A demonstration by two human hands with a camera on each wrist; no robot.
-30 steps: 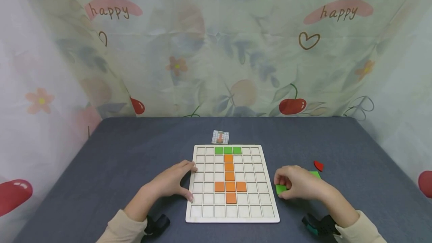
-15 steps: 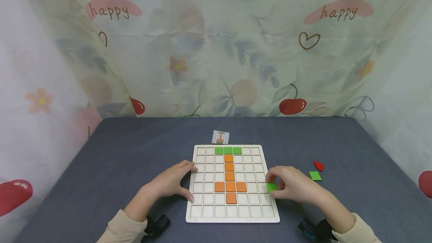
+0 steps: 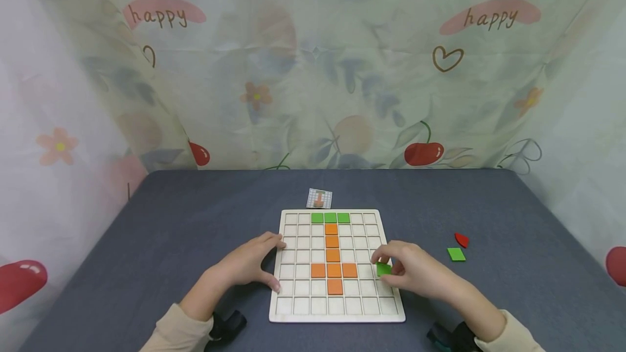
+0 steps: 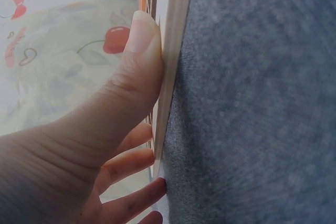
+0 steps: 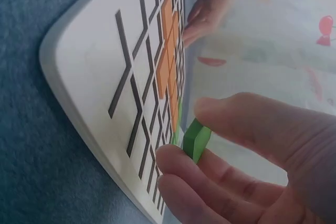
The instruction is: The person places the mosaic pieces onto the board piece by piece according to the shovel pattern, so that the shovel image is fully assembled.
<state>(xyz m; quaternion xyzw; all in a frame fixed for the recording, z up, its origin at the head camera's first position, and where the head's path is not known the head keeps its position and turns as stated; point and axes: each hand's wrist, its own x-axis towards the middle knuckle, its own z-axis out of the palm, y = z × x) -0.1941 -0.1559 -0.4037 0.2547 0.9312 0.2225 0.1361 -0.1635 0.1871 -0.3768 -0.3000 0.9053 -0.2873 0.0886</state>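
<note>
A white grid board lies on the table with square tiles set in it. Green tiles form a short row at the far edge, and orange tiles make a cross-like column below them. My right hand pinches a green tile between thumb and fingers, held above the board's right part. The left hand touches the board's left edge with thumb and fingertips. The left wrist view shows that thumb pressed along the board's side.
Right of the board lie another green tile and a red curved-edge piece. A small printed card with a grid picture sits just beyond the board's far edge. A patterned cloth hangs behind the dark table.
My right hand has carried the green tile leftward from beside the board to over its right columns, uncovering the green tile on the table. The left hand has stayed in place.
</note>
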